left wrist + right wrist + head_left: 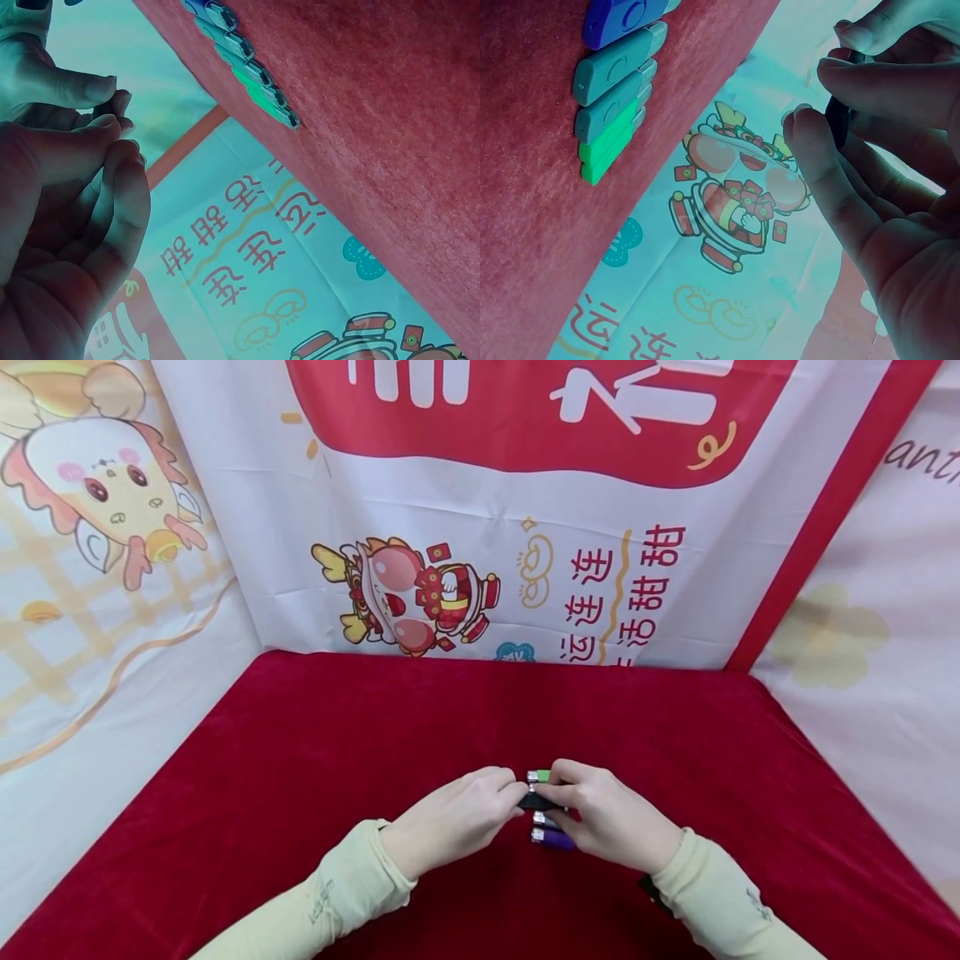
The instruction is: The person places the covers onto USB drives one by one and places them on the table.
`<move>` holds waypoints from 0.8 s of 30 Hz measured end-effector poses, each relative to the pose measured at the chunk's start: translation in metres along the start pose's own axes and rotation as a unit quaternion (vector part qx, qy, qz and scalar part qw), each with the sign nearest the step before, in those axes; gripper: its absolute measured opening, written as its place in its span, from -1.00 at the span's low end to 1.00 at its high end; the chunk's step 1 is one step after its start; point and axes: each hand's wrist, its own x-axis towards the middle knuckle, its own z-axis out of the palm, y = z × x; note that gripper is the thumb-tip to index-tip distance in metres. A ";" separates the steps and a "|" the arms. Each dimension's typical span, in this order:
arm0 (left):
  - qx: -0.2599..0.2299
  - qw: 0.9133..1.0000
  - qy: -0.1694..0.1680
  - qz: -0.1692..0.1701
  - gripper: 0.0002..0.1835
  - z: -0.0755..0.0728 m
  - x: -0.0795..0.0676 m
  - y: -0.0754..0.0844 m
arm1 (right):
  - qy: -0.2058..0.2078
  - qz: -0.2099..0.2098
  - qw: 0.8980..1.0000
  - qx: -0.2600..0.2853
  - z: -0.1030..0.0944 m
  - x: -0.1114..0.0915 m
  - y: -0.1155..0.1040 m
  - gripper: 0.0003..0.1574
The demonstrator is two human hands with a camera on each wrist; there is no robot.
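Observation:
Both hands meet over a small dark, slim object (536, 802), whose kind the fingers hide. My left hand (468, 814) pinches its left end between thumb and fingertips. The right hand (603, 814) grips its other end; in the right wrist view the black piece (838, 120) shows between thumb and fingers. Below the hands, a row of lighters lies on the cloth, metal tops toward the left. A purple lighter (553, 838) is nearest, a greyish one (615, 69) comes beside it, and a green lighter (609, 150) is at the far end.
A dark red cloth (360, 727) covers the table. Printed white curtains (450, 510) stand along its back and sides. Part of a dark thing (654, 893) shows beside the right sleeve.

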 end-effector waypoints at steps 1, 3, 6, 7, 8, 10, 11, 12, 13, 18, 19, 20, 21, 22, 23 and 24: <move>0.001 1.000 0.000 0.001 -0.85 0.000 0.000 0.000 | 0.000 -0.001 1.000 -0.001 0.000 0.000 0.000 -0.58; 0.002 1.000 -0.002 0.003 -0.85 -0.001 0.001 0.000 | 0.001 -0.003 1.000 0.000 0.000 0.000 0.000 -0.58; 0.002 1.000 -0.006 0.002 -0.84 -0.001 0.001 0.001 | 0.003 -0.003 1.000 0.002 0.000 0.000 0.001 -0.58; 0.002 1.000 -0.007 0.002 -0.84 -0.001 0.001 0.001 | 0.004 -0.004 1.000 0.003 0.000 0.000 0.001 -0.58; 0.002 1.000 -0.009 0.002 -0.83 -0.001 0.001 0.001 | 0.005 -0.004 1.000 0.004 0.000 0.000 0.001 -0.59; 0.000 1.000 -0.011 0.001 -0.83 -0.001 0.001 0.001 | 0.006 -0.004 1.000 0.005 0.000 0.000 0.001 -0.59; 0.000 1.000 -0.013 0.001 -0.83 -0.001 0.001 0.001 | 0.006 -0.005 1.000 0.005 0.001 0.000 0.001 -0.59; 0.000 1.000 -0.013 0.001 -0.83 -0.001 0.001 0.001 | 0.007 -0.006 1.000 0.006 0.001 0.000 0.001 -0.60; -0.001 1.000 -0.013 0.001 -0.83 -0.001 0.001 0.001 | 0.008 -0.006 1.000 0.006 0.001 0.000 0.001 -0.60; 0.005 1.000 -0.009 0.002 -0.85 -0.001 0.001 0.000 | 0.011 -0.008 1.000 0.004 0.002 0.000 0.000 -0.61; 0.007 1.000 -0.008 0.003 -0.85 -0.001 0.001 0.000 | 0.011 -0.007 1.000 0.004 0.002 0.000 0.000 -0.61; 0.009 1.000 -0.008 0.003 -0.85 -0.001 0.001 -0.001 | 0.011 -0.007 1.000 0.004 0.002 0.000 0.000 -0.61; 0.010 1.000 -0.007 0.003 -0.85 -0.001 0.001 -0.001 | 0.012 -0.006 1.000 0.004 0.002 0.000 0.000 -0.61; 0.012 1.000 -0.008 0.003 -0.85 -0.001 0.001 -0.001 | 0.012 -0.006 1.000 0.003 0.002 0.000 0.000 -0.62; 0.013 1.000 -0.008 0.003 -0.85 -0.001 0.001 -0.001 | 0.011 -0.005 1.000 0.003 0.002 0.001 0.000 -0.62; 0.014 1.000 -0.008 0.003 -0.85 -0.002 0.001 -0.001 | 0.010 -0.003 1.000 0.003 0.002 0.001 0.000 -0.63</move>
